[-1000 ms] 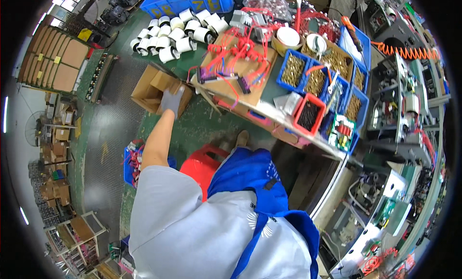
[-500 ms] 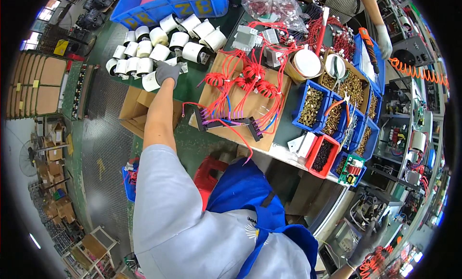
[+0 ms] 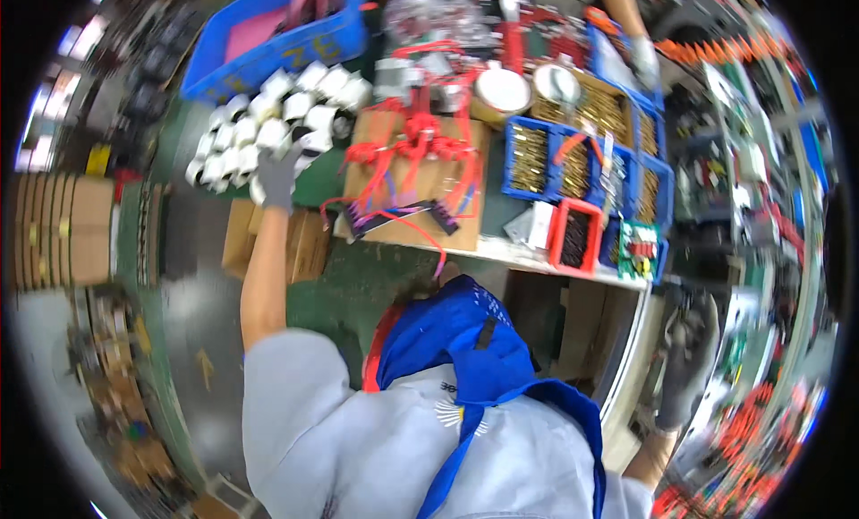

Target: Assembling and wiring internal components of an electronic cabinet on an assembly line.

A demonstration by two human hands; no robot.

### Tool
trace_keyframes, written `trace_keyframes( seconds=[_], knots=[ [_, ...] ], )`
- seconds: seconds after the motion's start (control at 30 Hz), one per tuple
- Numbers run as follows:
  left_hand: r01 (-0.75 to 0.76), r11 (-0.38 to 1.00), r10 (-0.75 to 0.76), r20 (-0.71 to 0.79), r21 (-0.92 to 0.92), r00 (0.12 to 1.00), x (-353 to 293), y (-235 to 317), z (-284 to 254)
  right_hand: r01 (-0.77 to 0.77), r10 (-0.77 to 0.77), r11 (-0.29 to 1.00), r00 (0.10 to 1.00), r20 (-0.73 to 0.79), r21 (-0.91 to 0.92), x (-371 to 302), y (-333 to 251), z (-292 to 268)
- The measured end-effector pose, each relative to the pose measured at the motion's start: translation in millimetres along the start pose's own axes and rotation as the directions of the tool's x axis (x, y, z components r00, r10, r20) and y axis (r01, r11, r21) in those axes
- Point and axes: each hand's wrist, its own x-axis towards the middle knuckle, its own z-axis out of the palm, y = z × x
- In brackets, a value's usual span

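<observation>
My left hand (image 3: 279, 177), in a grey glove, reaches to the near edge of a group of white cylindrical parts (image 3: 243, 132) on the green bench. It touches or lies right beside a white cylinder (image 3: 258, 190); blur hides its fingers, so its grip is unclear. Out to the right, past the bench edge, my gloved right hand (image 3: 687, 358) has its fingers stretched out and nothing visible in it. Between them on the bench, a cardboard sheet (image 3: 458, 236) carries red-wound coils (image 3: 422, 141), red wires and black terminal strips (image 3: 394, 216).
A large blue crate (image 3: 201, 82) stands behind the cylinders. Blue bins (image 3: 528, 165) of brass-coloured hardware, a red bin (image 3: 574, 237) of dark pieces and a green circuit board (image 3: 638, 249) line the right. Another person's gloved hand (image 3: 644, 64) is at the far right. A cardboard box (image 3: 304, 246) sits below the bench edge.
The whole view has shifted and blurred. My left hand stays by the near cylinders, its arm now straighter. My right hand has come further up into view at the right.
</observation>
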Motion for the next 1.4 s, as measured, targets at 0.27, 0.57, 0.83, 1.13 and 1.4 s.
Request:
trace_keyframes(
  seconds=[0.27, 0.57, 0.83, 1.13, 1.4],
  knots=[
    [-0.273, 0.881, 0.451, 0.513, -0.386, 0.730, -292.6, 281.2, 35.7, 0.467, -0.463, 0.884, 0.879, 0.119, -0.007, -24.1, -62.4, 43.2],
    [-0.475, 0.459, 0.830, 0.553, -0.751, -0.073, -535.2, 393.3, 108.6, 0.161, -0.134, 0.985, 0.942, -0.307, 0.064, -103.3, 53.3, -37.9],
    [-0.064, 0.526, 0.811, 0.523, -0.848, -0.261, -677.1, 405.5, 130.5, -0.025, 0.332, 0.922, 0.567, -0.754, 0.387, -186.0, 188.4, -170.0],
    [-0.032, 0.809, 0.580, 0.807, -0.586, -0.108, -727.5, 339.5, 152.3, -0.095, 0.252, 0.958, 0.733, -0.632, 0.271, -139.1, 331.7, -248.6],
    [-0.132, 0.875, 0.482, 0.867, -0.467, 0.127, -668.4, 331.5, 171.3, -0.196, 0.284, 0.950, 0.865, -0.413, 0.244, -101.9, 393.3, -258.6]
  ],
)
